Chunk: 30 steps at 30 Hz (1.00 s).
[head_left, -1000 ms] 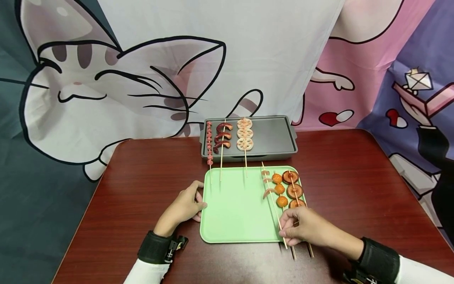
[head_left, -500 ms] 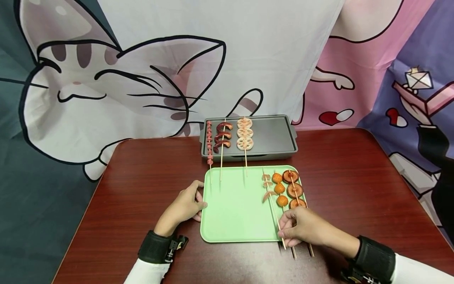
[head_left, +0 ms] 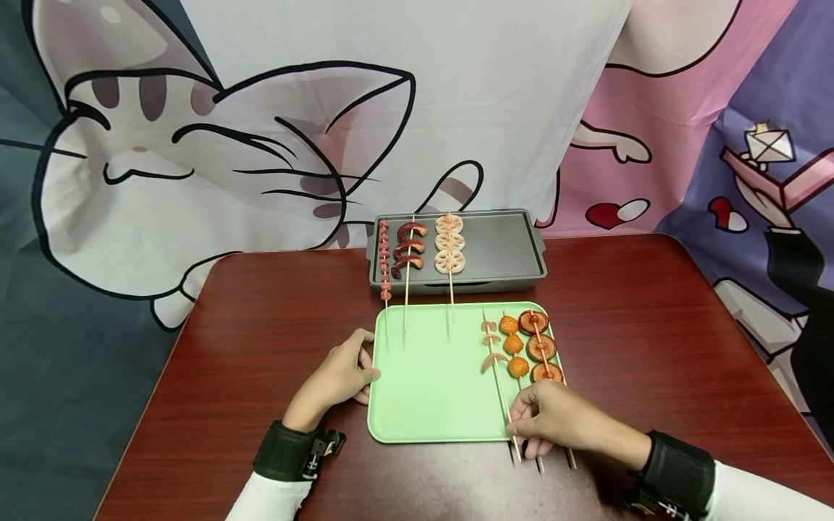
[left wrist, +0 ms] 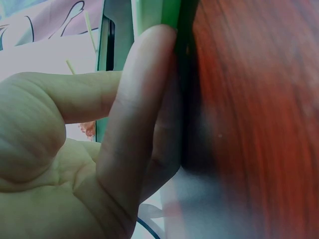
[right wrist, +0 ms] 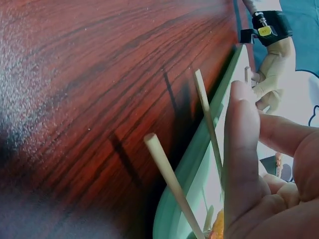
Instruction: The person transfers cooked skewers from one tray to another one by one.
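Fingers (head_left: 521, 418) of the right hand (head_left: 560, 420) are curled and pinch the lower stick of the shrimp skewer (head_left: 498, 373) at the near right corner of the green tray (head_left: 430, 391). The skewer lies on the tray, its bare end projecting over the tray's near edge above the worktop (head_left: 260, 325). In the right wrist view the fingers (right wrist: 239, 164) close beside that stick (right wrist: 207, 119), with a second stick end (right wrist: 172, 181) just beside it.

The left hand (head_left: 335, 380) rests on the worktop at the tray's left edge, fingers loosely bent and pressed against the rim; the left wrist view shows a finger (left wrist: 134, 129) lying flat along the green rim (left wrist: 172, 30). It grips nothing.

Right of the shrimp skewer on the tray: an orange-ball skewer (head_left: 513, 346) and a mushroom skewer (head_left: 539, 347), side by side, sticks projecting past the near edge.

Beyond the tray stands a grey pan (head_left: 502, 253), just apart from it. Three skewers lie in the pan's left part: small red pieces (head_left: 384, 253), dark red curls (head_left: 408, 252), lotus slices (head_left: 449, 244). Their sticks reach over the tray's far edge
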{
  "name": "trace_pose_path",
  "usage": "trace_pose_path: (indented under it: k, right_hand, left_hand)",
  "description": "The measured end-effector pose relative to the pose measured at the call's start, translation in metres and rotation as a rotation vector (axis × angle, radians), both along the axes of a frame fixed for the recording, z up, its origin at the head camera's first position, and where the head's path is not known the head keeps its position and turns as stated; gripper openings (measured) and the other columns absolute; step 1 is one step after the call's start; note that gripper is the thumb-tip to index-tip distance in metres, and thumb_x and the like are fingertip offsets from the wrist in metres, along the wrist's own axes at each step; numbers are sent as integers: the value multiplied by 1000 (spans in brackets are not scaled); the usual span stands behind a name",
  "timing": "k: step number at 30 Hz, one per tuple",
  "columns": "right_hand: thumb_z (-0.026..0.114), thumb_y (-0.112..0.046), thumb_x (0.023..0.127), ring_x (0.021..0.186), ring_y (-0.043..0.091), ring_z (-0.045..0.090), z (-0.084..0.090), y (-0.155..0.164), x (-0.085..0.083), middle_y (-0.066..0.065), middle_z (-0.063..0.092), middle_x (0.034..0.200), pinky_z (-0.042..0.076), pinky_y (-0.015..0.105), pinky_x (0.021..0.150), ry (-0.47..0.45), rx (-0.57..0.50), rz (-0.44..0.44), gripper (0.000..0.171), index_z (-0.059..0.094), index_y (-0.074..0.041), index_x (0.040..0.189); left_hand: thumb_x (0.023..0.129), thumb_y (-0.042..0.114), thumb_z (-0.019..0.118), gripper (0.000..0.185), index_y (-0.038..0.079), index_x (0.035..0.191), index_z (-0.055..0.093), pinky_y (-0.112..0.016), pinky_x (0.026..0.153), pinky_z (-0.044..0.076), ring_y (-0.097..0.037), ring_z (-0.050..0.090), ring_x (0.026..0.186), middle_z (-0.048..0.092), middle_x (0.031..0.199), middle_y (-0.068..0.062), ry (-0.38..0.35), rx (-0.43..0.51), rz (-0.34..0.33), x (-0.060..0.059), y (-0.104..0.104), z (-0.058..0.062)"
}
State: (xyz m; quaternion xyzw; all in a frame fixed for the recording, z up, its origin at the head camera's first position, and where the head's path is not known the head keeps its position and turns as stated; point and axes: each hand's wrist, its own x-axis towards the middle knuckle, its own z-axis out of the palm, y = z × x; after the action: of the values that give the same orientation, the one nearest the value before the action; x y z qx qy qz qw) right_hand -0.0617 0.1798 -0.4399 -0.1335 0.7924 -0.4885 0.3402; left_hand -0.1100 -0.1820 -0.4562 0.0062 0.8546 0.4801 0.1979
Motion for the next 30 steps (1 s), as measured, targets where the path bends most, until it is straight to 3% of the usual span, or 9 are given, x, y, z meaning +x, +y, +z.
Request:
trace_pose_path:
  k: [7, 14, 21, 30]
  right_hand:
    - [76, -15, 95, 52, 15, 70, 1, 1, -1, 5, 72, 69, 61, 32, 47, 40, 59, 54, 16, 72, -7, 82]
    - [75, -21, 95, 42, 7, 60, 1, 0, -2, -1, 70, 64, 49, 20, 39, 97, 147, 89, 21, 70, -15, 76]
    - [75, -24, 95, 35, 3, 50, 3, -2, -1, -6, 66, 56, 45, 22, 35, 161, 222, 109, 25, 68, -17, 72]
    - [75, -21, 94, 33, 3, 47, 4, -6, -2, -8, 63, 53, 45, 22, 35, 187, 269, 137, 28, 66, -19, 67]
  left_hand:
    - [93, -8, 68, 58, -1, 145, 44, -36, 51, 63, -22, 65, 56, 58, 88, -14, -3, 1, -4, -1, 0, 0]
    - [94, -7, 68, 57, 0, 145, 44, -36, 51, 63, -22, 65, 56, 58, 88, -14, -3, 1, -8, 0, -2, -1]
    - [94, -7, 68, 57, 0, 145, 44, -36, 51, 62, -22, 65, 56, 57, 88, -14, -6, -4, -6, -1, -2, 0]
    - [94, -7, 68, 56, 0, 144, 44, -36, 51, 63, -22, 65, 56, 57, 88, -14, -3, 2, -6, -1, -1, 0]
